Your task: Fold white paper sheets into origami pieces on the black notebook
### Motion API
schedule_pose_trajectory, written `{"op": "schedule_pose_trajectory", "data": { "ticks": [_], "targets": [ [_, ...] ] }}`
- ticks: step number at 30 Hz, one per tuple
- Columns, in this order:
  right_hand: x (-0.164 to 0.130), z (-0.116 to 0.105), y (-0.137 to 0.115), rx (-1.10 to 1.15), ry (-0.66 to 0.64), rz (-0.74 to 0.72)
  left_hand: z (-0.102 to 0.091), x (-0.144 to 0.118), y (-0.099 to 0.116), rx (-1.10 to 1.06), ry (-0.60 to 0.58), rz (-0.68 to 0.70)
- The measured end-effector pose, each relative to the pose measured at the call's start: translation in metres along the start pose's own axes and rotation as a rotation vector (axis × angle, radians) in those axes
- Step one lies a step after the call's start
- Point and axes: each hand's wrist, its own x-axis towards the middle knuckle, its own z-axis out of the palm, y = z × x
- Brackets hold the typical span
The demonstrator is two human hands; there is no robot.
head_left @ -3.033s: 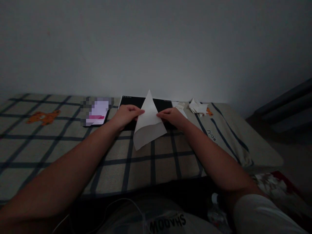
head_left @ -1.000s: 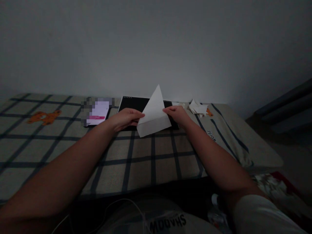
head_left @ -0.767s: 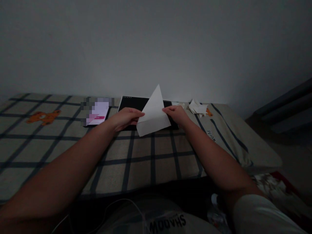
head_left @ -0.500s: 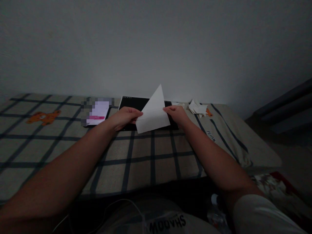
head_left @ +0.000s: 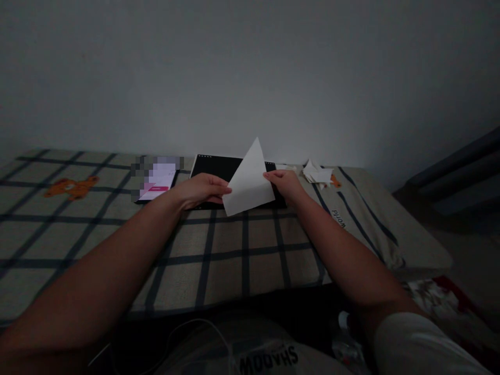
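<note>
Grip of the left hand and right hand pinches the paper above the bed; one fold made (triangle), further folds seemingly remain.

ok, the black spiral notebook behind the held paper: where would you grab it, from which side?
Probably the black notebook's far-left corner, coming from its left edge. It lies flat on the checked blanket, and the white paper held by the left hand and right hand covers its middle and right.
</note>
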Motion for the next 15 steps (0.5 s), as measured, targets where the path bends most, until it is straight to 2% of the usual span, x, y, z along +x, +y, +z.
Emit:
{"op": "schedule_pose_trajectory", "data": {
  "ticks": [4,7,12,15],
  "targets": [
    [-0.001,0.001,0.0,0.046,-0.01,0.026,-0.003,-0.002,0.002,0.024,-0.041,-0.009],
    [0.0,0.002,0.0,0.085,-0.025,0.06,-0.005,0.0,0.003,-0.007,-0.014,0.005],
    [0.003,0.002,0.003,0.02,-0.065,0.048,-0.004,0.007,0.001,0.042,0.258,0.078],
    [0.004,0.002,0.003,-0.171,-0.085,-0.033,-0.003,0.008,-0.001,0.267,0.406,0.139]
  ]
}}
